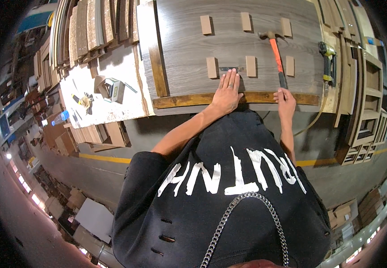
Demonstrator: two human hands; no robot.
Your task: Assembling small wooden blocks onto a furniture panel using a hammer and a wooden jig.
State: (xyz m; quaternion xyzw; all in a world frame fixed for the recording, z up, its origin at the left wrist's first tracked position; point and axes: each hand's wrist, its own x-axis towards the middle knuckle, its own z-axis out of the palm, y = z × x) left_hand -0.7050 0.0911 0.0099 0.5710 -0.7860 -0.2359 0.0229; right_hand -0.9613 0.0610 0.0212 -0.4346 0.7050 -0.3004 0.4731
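A grey wood-grain panel [184, 49] lies in front of me, with dark-stained wooden strips along its left and near edges. My left hand [227, 94] rests on it with fingers stretched out, the fingertips at a small dark metal strip [228, 69]. That strip sits between two light wooden blocks, the left block [211, 67] and the right block [251, 66]. A claw hammer [275, 53] with an orange and black handle points its head away from me. At the end of its handle, the fingers of my right hand [285, 102] are closed on the grip.
More small blocks [246, 21] stand on the panel's far half. A nail gun [327, 62] with a hose is at its right edge. Stacked boards [93, 27] rise at the back left, beside a bright worktop [106, 109] holding small items. Wooden frames [367, 98] stand right.
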